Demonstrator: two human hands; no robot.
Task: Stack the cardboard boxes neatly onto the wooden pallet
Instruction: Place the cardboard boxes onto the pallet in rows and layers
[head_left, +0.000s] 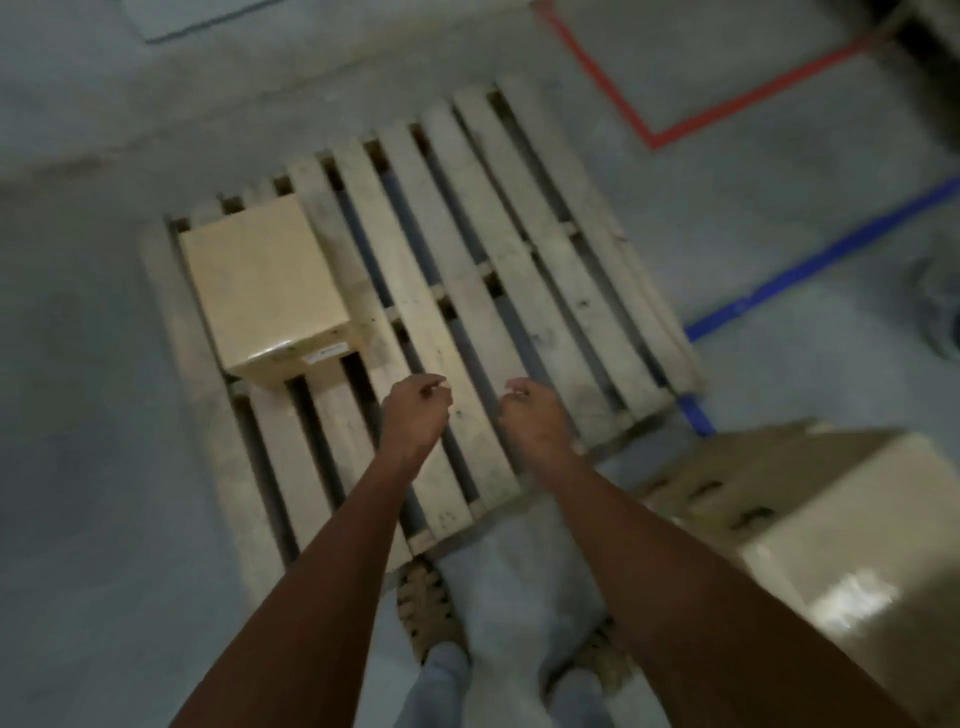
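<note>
Head view shows one cardboard box (265, 283) set on the wooden pallet's (524, 270) far-left corner, a second box (826, 535) waiting on the floor right of the pallet, and both hands, left (415, 410) and right (535, 415), loosely curled, holding nothing.

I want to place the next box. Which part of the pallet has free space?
The pallet is bare from the right side of the box across to its right edge, and also in front of that box. Only the far left corner is taken. Both hands, left and right, hold nothing.
</note>
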